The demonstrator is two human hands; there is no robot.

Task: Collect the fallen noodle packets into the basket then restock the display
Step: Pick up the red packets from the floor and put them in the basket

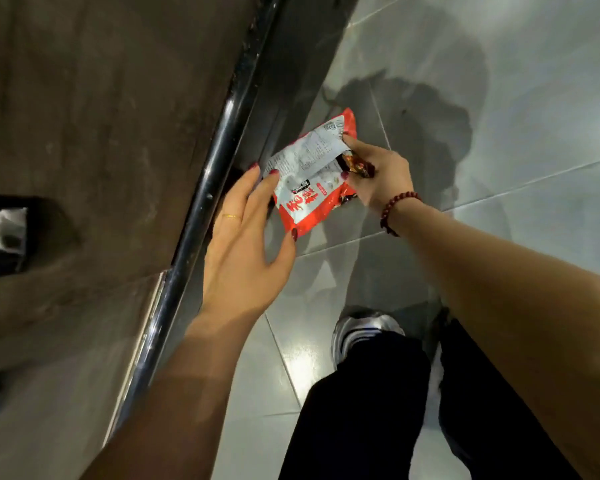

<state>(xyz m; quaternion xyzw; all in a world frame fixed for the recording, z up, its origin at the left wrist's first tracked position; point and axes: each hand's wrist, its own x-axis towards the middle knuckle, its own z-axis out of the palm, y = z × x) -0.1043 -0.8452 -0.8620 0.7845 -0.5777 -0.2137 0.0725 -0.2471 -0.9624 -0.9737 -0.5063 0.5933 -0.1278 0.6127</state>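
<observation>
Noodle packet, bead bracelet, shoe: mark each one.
noodle packet [305, 187], head view, on its white printed panel.
bead bracelet [386, 213], head view, on a bead at the right wrist.
shoe [364, 327], head view, on its silver toe.

A black rail [219, 157] and brown surface [84, 116] hem in my left hand [243, 244]; bare floor [506, 84] lies open rightward, my shoe [361, 330] nearer me.
</observation>
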